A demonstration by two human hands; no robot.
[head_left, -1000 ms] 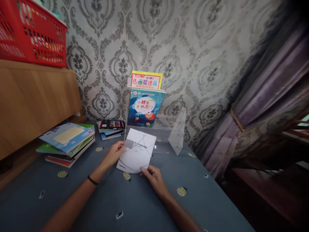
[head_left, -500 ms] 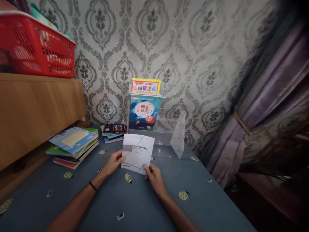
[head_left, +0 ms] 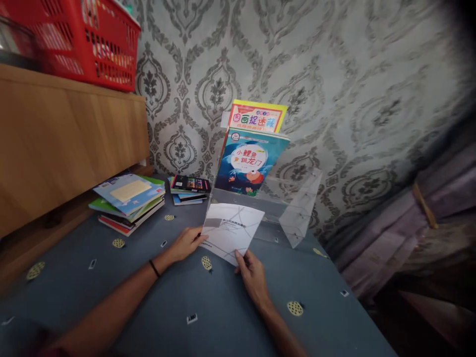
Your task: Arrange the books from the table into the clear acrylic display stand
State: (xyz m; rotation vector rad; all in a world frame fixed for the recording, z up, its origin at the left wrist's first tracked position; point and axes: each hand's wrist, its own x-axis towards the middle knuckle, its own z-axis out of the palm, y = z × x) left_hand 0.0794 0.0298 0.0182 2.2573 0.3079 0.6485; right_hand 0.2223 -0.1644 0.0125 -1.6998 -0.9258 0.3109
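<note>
In front of the clear stand, low at its left half, you hold a white booklet by both sides. The fingers of your left hand pinch its left edge; those of your right hand grip the lower right corner, thumb on the cover. The booklet hides part of the stand's lower left. Above it, a blue fish book leans in the stand, partly covering a yellow-edged book behind. Just left of the stand sits a small pile of books; farther left, a taller stack lies beside the wooden cabinet, which carries a red basket. A tied curtain hangs at the right, well apart from your hands.

Compared with half a second ago, your view has swung left, so the stand and the stacks appear farther right. The booklet stood squarer to you then; now it slants, its top right corner reaching out to the right. Your grip and the two books in the stand are unchanged.
</note>
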